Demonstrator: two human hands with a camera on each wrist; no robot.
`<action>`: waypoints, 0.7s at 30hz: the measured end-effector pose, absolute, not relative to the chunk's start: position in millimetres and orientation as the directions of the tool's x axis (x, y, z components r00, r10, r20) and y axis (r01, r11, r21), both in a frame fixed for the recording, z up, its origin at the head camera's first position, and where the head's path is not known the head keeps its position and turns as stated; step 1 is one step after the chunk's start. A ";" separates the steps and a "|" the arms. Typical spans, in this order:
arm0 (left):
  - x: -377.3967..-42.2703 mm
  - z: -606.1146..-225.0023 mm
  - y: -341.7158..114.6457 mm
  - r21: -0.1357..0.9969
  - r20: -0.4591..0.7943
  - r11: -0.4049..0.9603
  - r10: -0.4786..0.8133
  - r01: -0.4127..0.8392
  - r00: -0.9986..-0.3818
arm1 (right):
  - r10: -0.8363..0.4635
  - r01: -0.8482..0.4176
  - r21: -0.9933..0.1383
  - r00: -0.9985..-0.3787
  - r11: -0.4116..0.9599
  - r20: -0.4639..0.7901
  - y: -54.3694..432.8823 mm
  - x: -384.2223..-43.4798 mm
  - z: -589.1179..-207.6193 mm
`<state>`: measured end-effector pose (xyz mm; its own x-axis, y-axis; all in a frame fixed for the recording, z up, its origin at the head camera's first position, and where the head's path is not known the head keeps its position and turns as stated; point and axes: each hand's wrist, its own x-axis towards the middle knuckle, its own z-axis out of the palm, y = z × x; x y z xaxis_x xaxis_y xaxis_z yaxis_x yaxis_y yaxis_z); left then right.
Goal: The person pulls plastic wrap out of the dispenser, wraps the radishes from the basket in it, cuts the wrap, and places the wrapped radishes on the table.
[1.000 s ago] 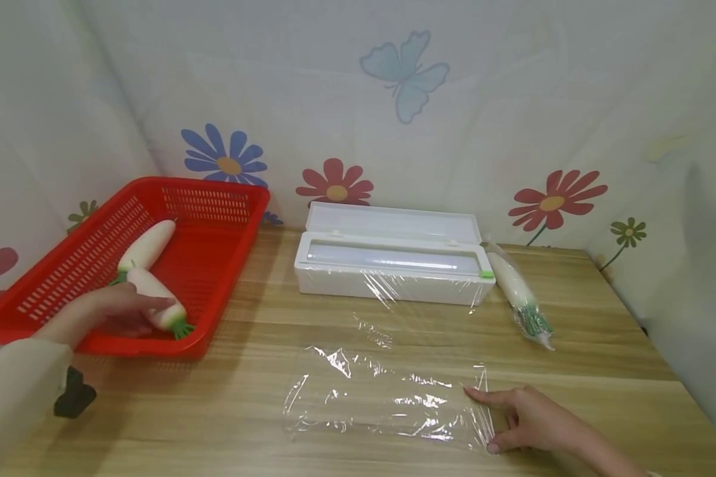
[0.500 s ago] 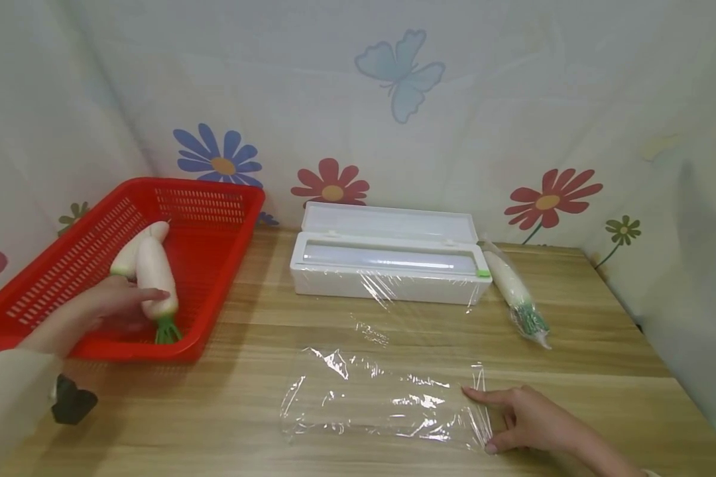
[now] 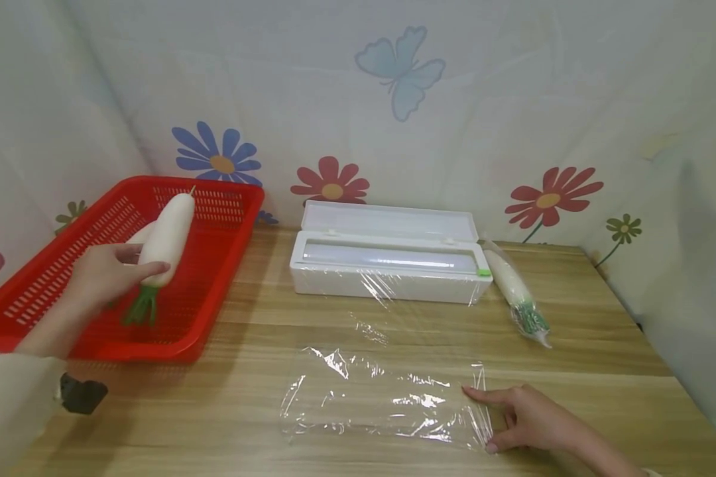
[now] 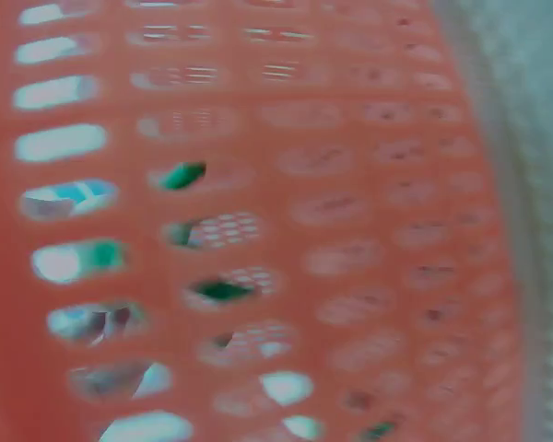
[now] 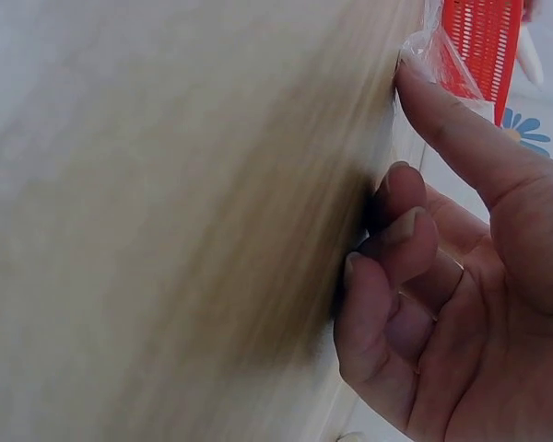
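Note:
My left hand (image 3: 104,275) grips a white radish (image 3: 170,235) near its green leafy end, thumb on one side and fingers on the other. The radish is raised and tilted inside the red basket (image 3: 223,291), its leaves (image 3: 140,308) hanging toward me. Behind it a second white radish (image 3: 140,234) is partly hidden. The basket wall (image 4: 286,166) fills the left wrist view, hiding that hand. With thumb and index finger spread, my right hand (image 3: 528,421) presses the right edge of a clear plastic wrap sheet (image 3: 388,401) on the table. Its other fingers (image 5: 387,285) are bent.
Behind the sheet stands a white wrap dispenser box (image 3: 388,283), lid (image 3: 390,222) raised; the film runs from it toward me. A wrapped radish (image 3: 516,291) lies right of the box. A flowered curtain (image 3: 453,132) backs the wooden table (image 3: 579,331).
My left hand has turned the radish in the basket and lifted it up and away from the other one. The right hand keeps its place on the film.

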<state>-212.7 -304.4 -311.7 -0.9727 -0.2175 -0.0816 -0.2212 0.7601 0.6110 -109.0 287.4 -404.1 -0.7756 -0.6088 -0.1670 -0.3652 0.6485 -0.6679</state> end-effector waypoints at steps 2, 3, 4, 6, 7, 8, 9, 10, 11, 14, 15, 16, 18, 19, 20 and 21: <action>-210.1 -303.7 -297.3 0.623 -0.011 0.764 -0.204 -0.167 -0.979 | -0.607 -0.366 -0.665 -0.777 0.651 -0.167 287.6 -109.2 -404.6; -208.5 -299.5 -293.0 0.625 0.015 0.767 -0.201 -0.147 -0.980 | -0.607 -0.367 -0.664 -0.777 0.652 -0.166 287.5 -109.2 -404.8; -206.9 -295.1 -288.1 0.627 0.041 0.768 -0.197 -0.128 -0.979 | -0.606 -0.367 -0.662 -0.778 0.653 -0.166 287.5 -109.2 -404.9; -202.6 -286.1 -277.6 0.626 0.082 0.775 -0.180 -0.090 -0.980 | -0.603 -0.366 -0.659 -0.780 0.657 -0.168 287.5 -109.1 -404.9; -199.3 -281.6 -272.3 0.622 0.098 0.780 -0.170 -0.073 -0.981 | -0.601 -0.364 -0.659 -0.781 0.658 -0.169 287.2 -109.0 -404.7; -195.8 -277.5 -266.8 0.619 0.115 0.784 -0.155 -0.051 -0.981 | -0.598 -0.358 -0.660 -0.782 0.660 -0.174 286.9 -108.9 -404.4; -192.0 -273.9 -260.8 0.611 0.133 0.791 -0.139 -0.029 -0.981 | -0.595 -0.354 -0.660 -0.784 0.663 -0.178 286.6 -108.7 -404.0; -188.0 -270.6 -254.6 0.603 0.154 0.798 -0.116 0.001 -0.981 | -0.593 -0.348 -0.661 -0.784 0.665 -0.183 286.4 -108.7 -403.6; -183.9 -267.5 -248.3 0.590 0.175 0.806 -0.087 0.033 -0.981 | -0.591 -0.344 -0.661 -0.785 0.667 -0.187 286.2 -108.7 -403.4; -172.4 -259.7 -226.9 0.547 0.248 0.825 0.003 0.142 -0.969 | -0.584 -0.328 -0.665 -0.786 0.671 -0.203 285.8 -108.8 -402.6; -169.2 -257.6 -218.6 0.528 0.276 0.829 0.040 0.186 -0.960 | -0.584 -0.327 -0.665 -0.786 0.672 -0.204 285.9 -108.9 -402.5; -166.4 -255.9 -209.9 0.509 0.303 0.829 0.077 0.230 -0.950 | -0.584 -0.326 -0.665 -0.786 0.672 -0.205 286.0 -109.0 -402.5; -161.5 -254.2 -192.7 0.487 0.344 0.817 0.146 0.310 -0.927 | -0.584 -0.328 -0.664 -0.786 0.672 -0.203 286.3 -109.1 -402.4; -159.4 -254.6 -183.9 0.483 0.355 0.806 0.178 0.343 -0.918 | -0.585 -0.330 -0.664 -0.786 0.671 -0.200 286.4 -109.2 -402.4; -157.9 -255.9 -175.5 0.484 0.359 0.791 0.209 0.374 -0.909 | -0.587 -0.333 -0.664 -0.785 0.669 -0.198 286.4 -109.3 -402.5; -156.7 -258.1 -167.2 0.489 0.359 0.775 0.239 0.400 -0.902 | -0.588 -0.335 -0.663 -0.785 0.669 -0.197 286.4 -109.5 -402.6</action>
<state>-156.7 -167.2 -258.1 -0.9022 0.2390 0.3589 0.3999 0.7752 0.4890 -109.5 286.4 -402.6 -0.7847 -0.5877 -0.1971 -0.3347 0.6693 -0.6633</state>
